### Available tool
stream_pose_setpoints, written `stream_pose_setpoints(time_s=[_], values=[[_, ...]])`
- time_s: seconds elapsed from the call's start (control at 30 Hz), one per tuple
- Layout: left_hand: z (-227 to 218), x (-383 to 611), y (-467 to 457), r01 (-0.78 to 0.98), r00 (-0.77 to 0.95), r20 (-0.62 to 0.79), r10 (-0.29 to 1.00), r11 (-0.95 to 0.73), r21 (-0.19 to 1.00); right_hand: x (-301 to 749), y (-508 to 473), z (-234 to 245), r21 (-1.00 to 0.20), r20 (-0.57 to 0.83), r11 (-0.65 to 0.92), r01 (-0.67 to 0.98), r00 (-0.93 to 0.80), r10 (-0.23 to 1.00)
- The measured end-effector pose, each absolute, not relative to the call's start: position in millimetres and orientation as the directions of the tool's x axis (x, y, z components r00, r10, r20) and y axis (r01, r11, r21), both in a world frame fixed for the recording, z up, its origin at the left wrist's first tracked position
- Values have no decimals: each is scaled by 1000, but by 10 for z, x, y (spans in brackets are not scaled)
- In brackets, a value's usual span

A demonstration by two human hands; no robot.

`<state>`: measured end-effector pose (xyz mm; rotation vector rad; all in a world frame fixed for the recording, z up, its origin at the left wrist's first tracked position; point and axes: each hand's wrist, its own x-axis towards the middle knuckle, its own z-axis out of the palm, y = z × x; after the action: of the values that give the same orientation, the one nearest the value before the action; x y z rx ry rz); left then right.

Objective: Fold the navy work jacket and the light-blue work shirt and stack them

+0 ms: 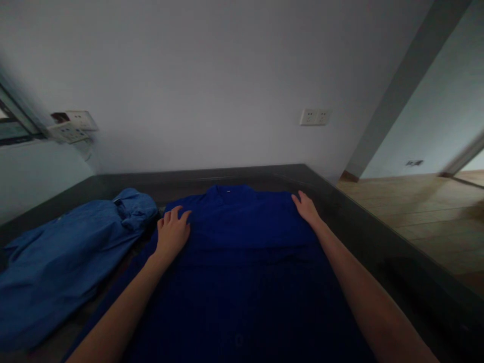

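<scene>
A dark blue shirt (242, 252) lies spread flat on a dark counter (378, 237), its collar toward the wall. My left hand (172, 233) rests flat on the shirt's left shoulder, fingers stretched out and slightly apart. Resting on the right shoulder is my right hand (307, 207), fingers extended along the cloth near the shirt's edge. Neither hand grips the fabric.
A lighter blue shirt (68, 252) lies crumpled on the counter to the left. The white wall behind carries wall sockets (314, 117), with more sockets (73, 126) at the left. The counter's right edge drops to a wooden floor (427, 217).
</scene>
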<state>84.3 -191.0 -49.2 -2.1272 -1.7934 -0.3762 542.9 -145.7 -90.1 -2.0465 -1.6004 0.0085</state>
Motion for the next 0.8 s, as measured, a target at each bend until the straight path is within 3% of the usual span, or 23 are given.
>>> stream_pose_setpoints(time_s=[0.13, 0.23, 0.3, 0.4, 0.53, 0.8], values=[[-608, 944, -1830, 959, 247, 348, 905, -281, 50, 5582, -1414, -653, -490, 520, -70, 869, 356, 776], [-787, 976, -1777, 944, 287, 280, 916, -320, 82, 5540, -1396, -622, -463, 543, -30, 886, 310, 781], [-893, 964, -1758, 947, 287, 220, 932, -312, 83, 5452, -1401, -706, -414, 487, -21, 910, 241, 839], [-973, 927, -1754, 950, 293, 165, 942, -307, 64, 5326, -1444, -910, -308, 294, -42, 950, 137, 946], [-970, 910, -1772, 954, 291, 153, 944, -299, 31, 5281, -1514, -1091, -169, 98, -59, 984, 76, 992], [-943, 930, -1780, 958, 267, 138, 954, -279, 69, 5286, -1538, -1012, -155, 128, -54, 987, 74, 989]])
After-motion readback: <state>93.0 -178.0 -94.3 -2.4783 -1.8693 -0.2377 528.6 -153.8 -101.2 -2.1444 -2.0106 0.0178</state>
